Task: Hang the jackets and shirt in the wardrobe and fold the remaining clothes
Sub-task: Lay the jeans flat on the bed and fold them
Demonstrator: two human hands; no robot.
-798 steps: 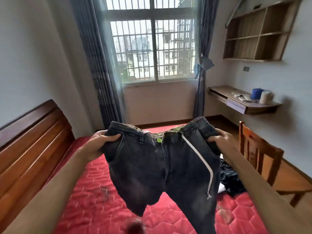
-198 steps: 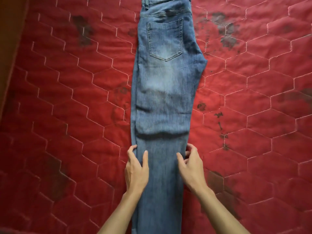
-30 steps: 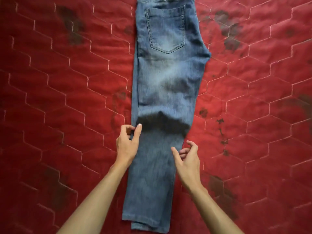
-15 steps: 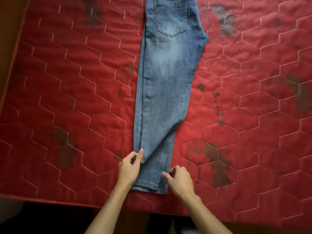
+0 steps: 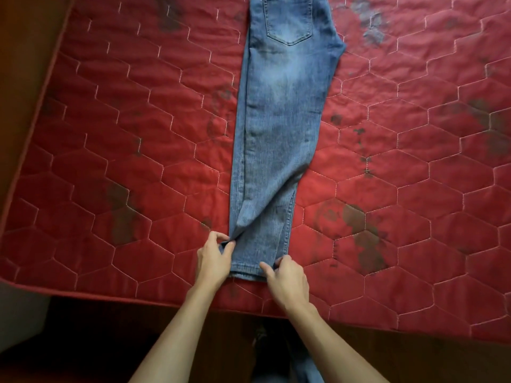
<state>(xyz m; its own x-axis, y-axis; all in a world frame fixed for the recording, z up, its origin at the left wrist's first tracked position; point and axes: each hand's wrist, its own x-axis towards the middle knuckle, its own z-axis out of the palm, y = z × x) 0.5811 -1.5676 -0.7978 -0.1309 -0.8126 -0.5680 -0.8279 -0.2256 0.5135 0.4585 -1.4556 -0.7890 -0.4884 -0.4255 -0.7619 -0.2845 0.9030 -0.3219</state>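
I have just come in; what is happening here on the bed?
A person is folding jeans on a red mattress. The jeans lie flat and lengthwise, one leg on the other, back pocket up, with the hem near the mattress's front edge. The left hand pinches the left side just above the hem, and the right hand pinches the right hem corner. No crosswise fold has been made yet.
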